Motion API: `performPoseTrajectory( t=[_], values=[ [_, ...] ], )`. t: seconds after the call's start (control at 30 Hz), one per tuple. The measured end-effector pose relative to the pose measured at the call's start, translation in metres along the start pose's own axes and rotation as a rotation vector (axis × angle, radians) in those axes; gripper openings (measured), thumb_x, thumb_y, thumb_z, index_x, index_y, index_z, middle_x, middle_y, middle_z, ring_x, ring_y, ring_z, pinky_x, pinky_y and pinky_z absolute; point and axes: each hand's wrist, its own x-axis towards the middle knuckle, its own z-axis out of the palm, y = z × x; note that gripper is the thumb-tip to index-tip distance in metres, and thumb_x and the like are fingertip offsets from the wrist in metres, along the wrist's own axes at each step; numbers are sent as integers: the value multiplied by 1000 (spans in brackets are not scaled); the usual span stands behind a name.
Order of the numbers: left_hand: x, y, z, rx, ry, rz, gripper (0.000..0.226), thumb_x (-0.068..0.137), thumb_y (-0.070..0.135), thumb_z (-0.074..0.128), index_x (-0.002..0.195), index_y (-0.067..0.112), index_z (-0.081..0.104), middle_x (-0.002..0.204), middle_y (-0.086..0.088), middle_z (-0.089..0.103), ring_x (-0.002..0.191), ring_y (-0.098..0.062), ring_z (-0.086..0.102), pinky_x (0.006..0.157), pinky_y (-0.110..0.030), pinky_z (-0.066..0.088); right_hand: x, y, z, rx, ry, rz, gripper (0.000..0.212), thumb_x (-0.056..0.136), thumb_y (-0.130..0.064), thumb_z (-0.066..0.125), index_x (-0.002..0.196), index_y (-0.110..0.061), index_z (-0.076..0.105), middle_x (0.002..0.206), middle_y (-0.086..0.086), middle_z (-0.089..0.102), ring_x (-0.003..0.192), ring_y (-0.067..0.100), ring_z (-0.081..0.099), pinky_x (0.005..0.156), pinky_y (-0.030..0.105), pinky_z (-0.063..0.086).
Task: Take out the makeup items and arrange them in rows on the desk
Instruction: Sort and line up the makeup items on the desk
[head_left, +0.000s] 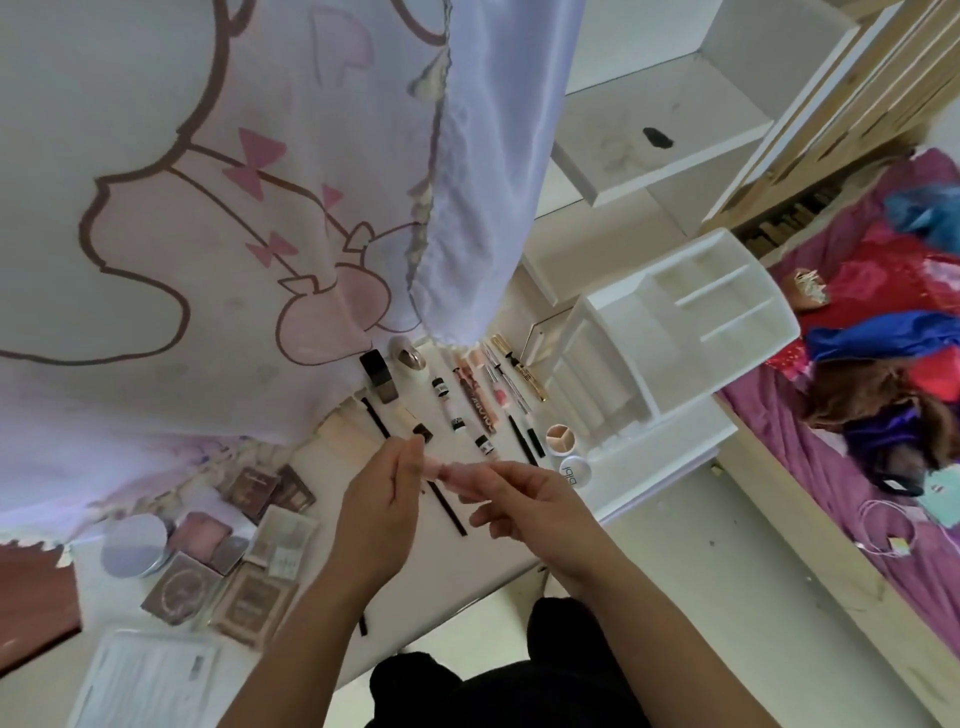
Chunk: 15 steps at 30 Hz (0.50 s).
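Over the desk (447, 571), holding a pink tube (448, 472) between both hands, above the laid-out rows of makeup (477, 410). Pinching its left end with the left hand (379, 499), fingers upright; gripping its right end with the right hand (530, 501), fingers curled. Lying crosswise, long axis left to right, nearly level.

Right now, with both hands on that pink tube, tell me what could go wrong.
1. The left hand and right hand hold the pink tube over a black pencil; setting it down carelessly might roll the pencil toward the desk edge.
2. The curtain hangs onto the back rows and could drag items.
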Motion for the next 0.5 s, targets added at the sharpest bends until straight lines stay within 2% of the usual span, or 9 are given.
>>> performPoseTrajectory(
  t=[0.07,0.13,0.23,0.3,0.37,0.43,0.5],
  values=[
    [0,-4,3,3,2,-41,33,105,32,38,82,20,58,77,4,64,74,-6,57,63,-13,40,4,5,-2,-22,54,-23,27,85,-30,78,109,-18,73,102,4,76,87,16,71,78,23,55],
    [1,-8,5,-7,1,-90,33,105,31,39,80,21,58,75,11,63,72,-2,56,63,-12,37,12,13,-5,-44,61,-47,25,85,-21,79,109,-20,72,104,3,76,93,19,71,83,26,55],
    [8,-14,7,-29,-11,-132,39,101,45,36,82,20,59,84,0,65,76,-6,58,66,-16,40,21,19,-5,-48,66,-48,32,85,-19,79,114,-23,68,109,-2,75,96,17,72,90,29,55],
    [12,-17,8,-19,-33,-117,48,95,55,31,87,17,60,87,-5,66,80,-10,59,71,-20,43,26,22,-5,13,60,20,38,88,-35,74,123,-24,63,111,-2,74,94,18,73,87,31,57],
    [15,-18,11,0,-63,-115,56,91,61,28,90,15,60,89,-8,66,85,-18,60,75,-27,46,29,24,-6,77,19,113,39,95,-48,59,121,-21,67,109,3,75,90,23,74,80,31,57],
    [21,-21,16,27,-82,-126,61,91,67,27,90,15,59,88,-7,64,86,-23,60,79,-36,47,36,27,-9,55,12,124,36,98,-45,56,114,-18,73,103,10,75,82,20,71,73,26,55],
    [28,-24,20,74,-78,-151,65,90,75,25,88,18,58,86,-3,63,86,-21,60,83,-44,47,42,31,-12,57,37,92,27,94,-33,67,113,-14,73,103,11,75,83,17,70,72,22,54]
  ],
)
